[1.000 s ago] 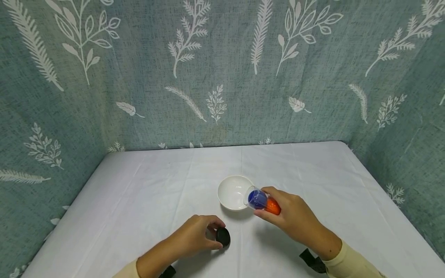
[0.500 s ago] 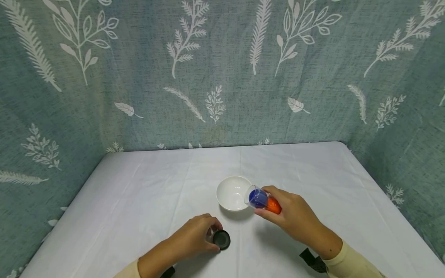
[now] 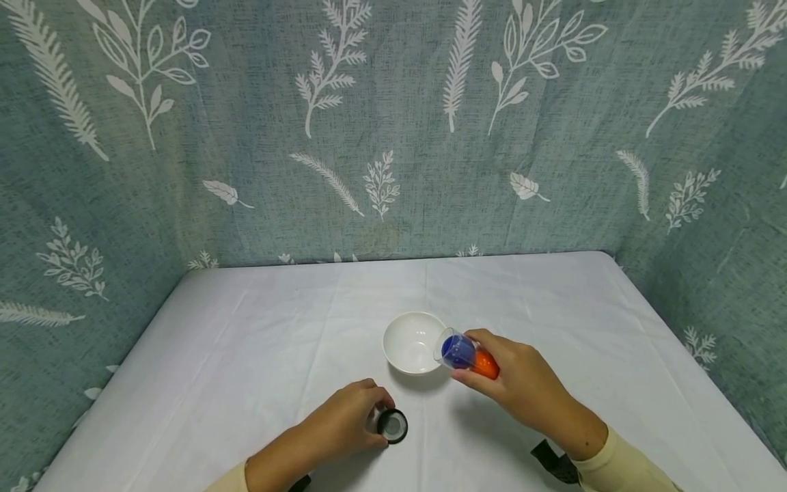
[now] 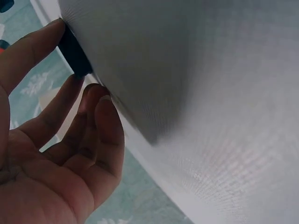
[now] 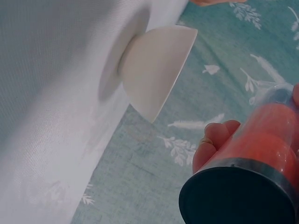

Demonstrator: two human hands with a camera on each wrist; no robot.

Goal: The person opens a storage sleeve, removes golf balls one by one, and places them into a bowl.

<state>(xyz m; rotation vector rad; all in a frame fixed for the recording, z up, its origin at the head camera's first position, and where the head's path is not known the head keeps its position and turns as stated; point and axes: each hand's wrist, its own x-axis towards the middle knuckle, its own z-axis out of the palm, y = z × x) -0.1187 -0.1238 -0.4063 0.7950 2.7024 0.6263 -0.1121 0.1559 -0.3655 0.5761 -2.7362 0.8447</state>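
Gripping the tilted clear jar, the right hand directs its mouth toward the white bowl; the mouth overlaps the bowl's right rim in the head view, contact indeterminable. The left hand pinches the black lid by its edge, nearer the person. Blue and orange contents show through the jar; their form is unclear. The right wrist view crops the jar. The counter carries the bowl; leaf-patterned fabric hangs behind.
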